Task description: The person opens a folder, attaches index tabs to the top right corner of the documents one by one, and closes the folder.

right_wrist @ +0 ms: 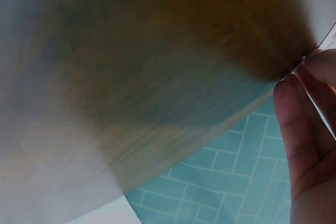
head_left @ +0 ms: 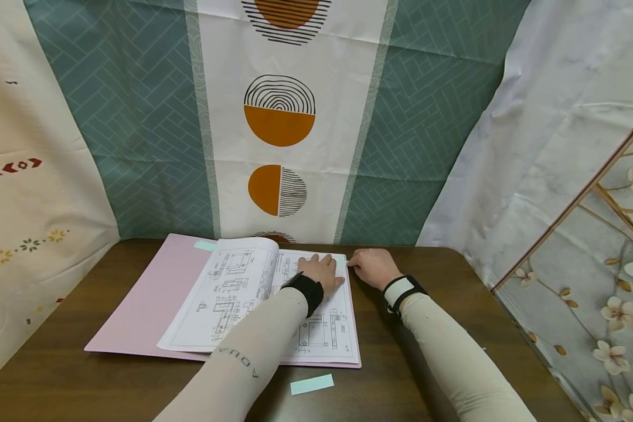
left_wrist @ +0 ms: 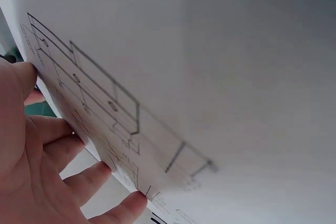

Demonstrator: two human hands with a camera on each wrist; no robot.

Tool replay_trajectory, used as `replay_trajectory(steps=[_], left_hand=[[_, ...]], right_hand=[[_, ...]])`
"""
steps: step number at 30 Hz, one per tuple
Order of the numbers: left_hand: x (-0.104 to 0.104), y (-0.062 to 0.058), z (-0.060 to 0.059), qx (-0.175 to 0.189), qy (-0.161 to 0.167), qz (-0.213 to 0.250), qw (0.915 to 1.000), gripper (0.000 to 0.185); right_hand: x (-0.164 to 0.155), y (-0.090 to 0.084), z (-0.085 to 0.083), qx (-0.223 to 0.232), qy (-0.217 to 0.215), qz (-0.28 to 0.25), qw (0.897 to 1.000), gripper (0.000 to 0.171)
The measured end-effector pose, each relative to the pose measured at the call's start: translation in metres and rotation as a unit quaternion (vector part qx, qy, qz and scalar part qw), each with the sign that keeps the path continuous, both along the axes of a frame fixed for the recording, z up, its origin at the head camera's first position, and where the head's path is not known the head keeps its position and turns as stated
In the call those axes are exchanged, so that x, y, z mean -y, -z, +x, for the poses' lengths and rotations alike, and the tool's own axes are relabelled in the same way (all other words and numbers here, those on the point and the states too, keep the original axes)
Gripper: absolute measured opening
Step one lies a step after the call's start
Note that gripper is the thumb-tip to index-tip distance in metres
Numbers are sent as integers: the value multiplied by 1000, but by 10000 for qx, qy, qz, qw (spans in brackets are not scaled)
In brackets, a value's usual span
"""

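A pink folder (head_left: 142,305) lies spread on the table, holding white sheets of technical drawings. One turned page (head_left: 190,328) curves over to the left; the right-hand page (head_left: 343,346) lies flat. My left hand (head_left: 320,272) rests on that page with fingers spread, near its upper right. In the left wrist view, its fingertips (left_wrist: 134,203) touch the printed paper. My right hand (head_left: 374,266) is at the page's upper right edge, thumb and finger pinching the end of a mint-green sticky strip (head_left: 341,265). The right wrist view shows these fingertips (right_wrist: 286,95) close together; the strip is barely visible there.
Another mint-green strip (head_left: 312,384) lies on the brown table (head_left: 401,375) in front of the folder. A third strip (head_left: 206,245) is at the folder's top left. Patterned curtains (head_left: 422,117) hang behind the table and at both sides.
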State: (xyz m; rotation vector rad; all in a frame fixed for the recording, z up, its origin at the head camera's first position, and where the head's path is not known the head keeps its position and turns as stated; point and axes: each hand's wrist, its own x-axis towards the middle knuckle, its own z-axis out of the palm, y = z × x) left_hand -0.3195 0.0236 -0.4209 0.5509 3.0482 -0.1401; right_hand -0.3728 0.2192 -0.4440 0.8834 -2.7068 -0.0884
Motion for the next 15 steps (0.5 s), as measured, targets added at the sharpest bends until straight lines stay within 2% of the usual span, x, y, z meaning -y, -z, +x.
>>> replay_trajectory(steps=[6, 15], left_hand=[[-3, 1, -2, 7, -120, -38, 9999, 64], [0, 15, -13, 110, -203, 106, 9997, 67]], right_hand=[[0, -4, 0, -38, -47, 65, 10000, 23], [2, -3, 7, 211, 125, 81, 9997, 23]])
